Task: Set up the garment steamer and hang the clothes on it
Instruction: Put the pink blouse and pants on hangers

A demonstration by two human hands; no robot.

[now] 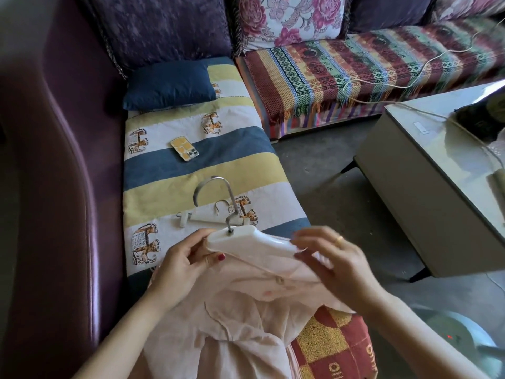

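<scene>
A pale pink garment [240,324] hangs down in front of me over my lap. A white plastic hanger [246,239] with a metal hook [216,192] is partly inside its neckline. My left hand [180,269] grips the left end of the hanger together with the fabric. My right hand [333,263] pinches the collar fabric at the hanger's right shoulder. A second white hanger with clips [207,216] lies on the striped sofa cover just beyond. The steamer's grey-blue base [459,335] with a red light shows at the bottom right.
A phone [184,152] lies on the striped elephant-print sofa cover [191,165], with a dark blue pillow [169,86] behind it. A low glass-topped table [426,170] stands to the right, with a white cable [410,83] trailing over the patterned sofa seat.
</scene>
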